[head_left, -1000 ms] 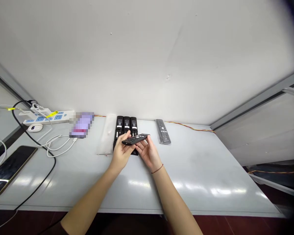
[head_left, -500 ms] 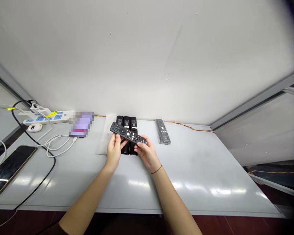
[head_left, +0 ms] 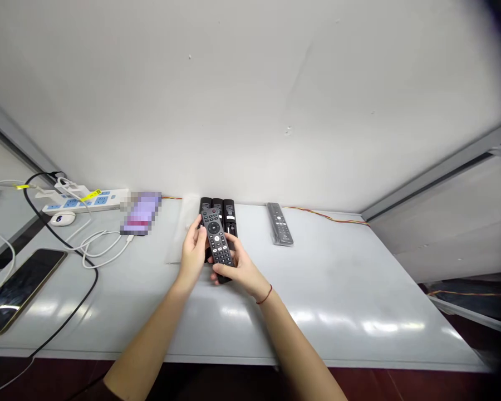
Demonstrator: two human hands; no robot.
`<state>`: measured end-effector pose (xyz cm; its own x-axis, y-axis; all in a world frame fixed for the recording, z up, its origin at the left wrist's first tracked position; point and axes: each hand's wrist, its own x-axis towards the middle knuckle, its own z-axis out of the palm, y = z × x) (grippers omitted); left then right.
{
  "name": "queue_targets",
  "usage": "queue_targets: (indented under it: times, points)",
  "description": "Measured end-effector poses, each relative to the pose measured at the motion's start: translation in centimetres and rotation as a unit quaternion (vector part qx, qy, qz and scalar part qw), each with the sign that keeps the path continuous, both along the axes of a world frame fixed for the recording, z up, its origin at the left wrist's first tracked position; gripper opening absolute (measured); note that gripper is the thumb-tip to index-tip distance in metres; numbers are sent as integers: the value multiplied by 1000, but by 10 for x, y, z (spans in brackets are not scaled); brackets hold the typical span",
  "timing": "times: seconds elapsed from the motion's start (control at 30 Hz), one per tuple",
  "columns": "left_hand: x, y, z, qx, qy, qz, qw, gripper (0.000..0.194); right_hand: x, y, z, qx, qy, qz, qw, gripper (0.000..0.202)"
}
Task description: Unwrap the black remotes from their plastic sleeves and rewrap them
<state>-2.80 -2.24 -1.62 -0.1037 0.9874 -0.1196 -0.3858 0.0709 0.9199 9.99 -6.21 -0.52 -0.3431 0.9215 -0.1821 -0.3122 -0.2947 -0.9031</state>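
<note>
A black remote control (head_left: 216, 234) is held between both hands, its button side up and its top end tilted away to the left. My left hand (head_left: 193, 250) grips its upper left edge, with the thumb along the side. Around the lower end closes my right hand (head_left: 237, 266), thumb across the front. Behind and partly hidden by the held remote, several black remotes (head_left: 229, 211) lie side by side, backs up, with white labels. To the right, another remote (head_left: 280, 224) in a clear plastic sleeve lies button side up on the table.
A clear plastic bag (head_left: 183, 228) lies left of the row. Farther left are a phone with a blurred screen (head_left: 142, 214), a white coiled cable (head_left: 96, 245), a power strip (head_left: 87, 200), a white mouse-like case (head_left: 62, 218) and a dark phone (head_left: 20, 289). A wall (head_left: 250, 111) stands behind the table.
The held remote has turned from nearly crosswise to nearly lengthwise, its lower end swinging toward me. My right hand has moved slightly down and left with it.
</note>
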Motion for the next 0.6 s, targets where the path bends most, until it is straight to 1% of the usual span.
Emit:
queue_targets:
  times: [0.07, 0.1, 0.13, 0.2, 0.27, 0.33, 0.43, 0.47, 0.5, 0.57, 0.6]
  points:
    - [1, -2, -1, 9, 30, -23, 999, 51, -2, 1, 4, -4, 0, -3, 1000, 85]
    - [1, -3, -1, 19, 46, -39, 998, 51, -3, 2, 6, -1, -5, -11, 1000, 85]
    - [2, -4, 0, 32, 66, -58, 996, 51, -3, 3, 7, 6, -12, -22, 1000, 80]
    - [0, -2, 3, 65, 128, -84, 986, 43, -1, 6, 7, 24, -27, -51, 998, 62]
    - [-6, 5, 10, 91, 223, -67, 968, 32, 4, 9, 4, 35, -35, -83, 995, 50]
    - [-20, 18, 17, 97, 335, -14, 937, 25, 11, 10, 1, 39, -36, -120, 991, 47]
    - [-48, 40, 20, 73, 497, 35, 864, 23, 24, 12, -5, 43, -29, -165, 985, 44]
    - [-58, 47, 18, 54, 532, 41, 844, 22, 27, 12, -7, 42, -26, -175, 983, 42]
    - [-66, 52, 15, 24, 555, 37, 831, 22, 30, 12, -8, 40, -23, -181, 982, 41]
    - [-80, 59, 6, -45, 574, 8, 817, 26, 32, 13, -9, 33, -19, -186, 982, 40]
    - [-84, 61, 1, -60, 576, 0, 815, 28, 32, 13, -9, 31, -18, -183, 982, 40]
